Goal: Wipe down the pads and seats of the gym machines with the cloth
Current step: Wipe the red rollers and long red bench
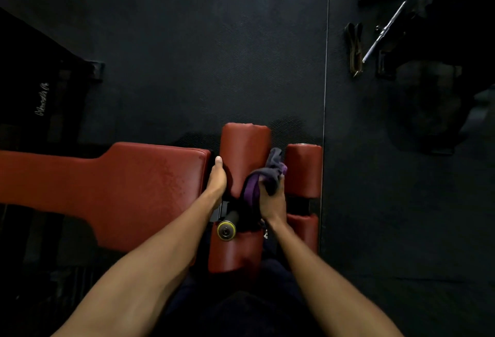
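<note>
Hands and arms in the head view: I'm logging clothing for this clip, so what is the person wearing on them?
Nothing that shows. The left hand and right hand are bare, with no gloves, rings or watch visible, and both arms are unsleeved as far as the frame's bottom edge. Dark clothing shows between them.

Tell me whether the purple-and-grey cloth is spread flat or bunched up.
Bunched up: the purple-and-grey cloth is crumpled in the right hand, which grips it against the red upholstered roller pad, loose folds sticking out.
</note>
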Tool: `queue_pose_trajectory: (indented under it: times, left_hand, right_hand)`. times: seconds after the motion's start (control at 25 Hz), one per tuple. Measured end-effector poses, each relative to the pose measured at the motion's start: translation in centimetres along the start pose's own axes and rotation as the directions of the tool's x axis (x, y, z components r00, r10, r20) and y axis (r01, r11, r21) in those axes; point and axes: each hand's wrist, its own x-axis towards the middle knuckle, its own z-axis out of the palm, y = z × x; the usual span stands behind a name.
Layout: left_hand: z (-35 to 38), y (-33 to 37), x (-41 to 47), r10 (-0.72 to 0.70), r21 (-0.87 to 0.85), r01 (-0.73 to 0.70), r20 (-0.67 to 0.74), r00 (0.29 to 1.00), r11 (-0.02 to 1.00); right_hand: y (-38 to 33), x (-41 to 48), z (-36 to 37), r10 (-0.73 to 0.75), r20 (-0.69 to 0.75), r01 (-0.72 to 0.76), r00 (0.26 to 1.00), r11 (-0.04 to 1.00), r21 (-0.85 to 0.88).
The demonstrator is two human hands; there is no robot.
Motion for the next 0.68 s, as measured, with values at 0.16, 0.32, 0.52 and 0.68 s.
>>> queue_pose_trajectory:
  times: [0.16,0.32,0.52,0.68]
  left_hand:
    - [1.0,-0.5,-0.2,0.015,-0.073,-0.017,-0.035,0.999,0.997]
    - [1.1,-2.1,1.7,0.039,-0.043,-0.04,-0.016,0.999,0.998]
    - [0.0,-0.5,-0.1,0.019,0.041,-0.019,0.011,1.0,0.999]
    - [-0.8,-0.6,-0.2,0.006,0.146,-0.012,0.044,0.999,0.989]
  right_hand:
    - [-0.1,-2.2,-0.1,-0.321,0.083,0.331,0.944,0.911,-0.245]
    - [-5.8,1.8,0.9,-0.437,0.126,0.45,0.891,0.806,-0.384]
    - [-6.0,4.5,0.2,-0.257,-0.05,0.252,0.965,0.963,-0.095]
    - [-1.4,2.0,0.1,0.004,-0.03,-0.005,1.0,1.0,-0.03]
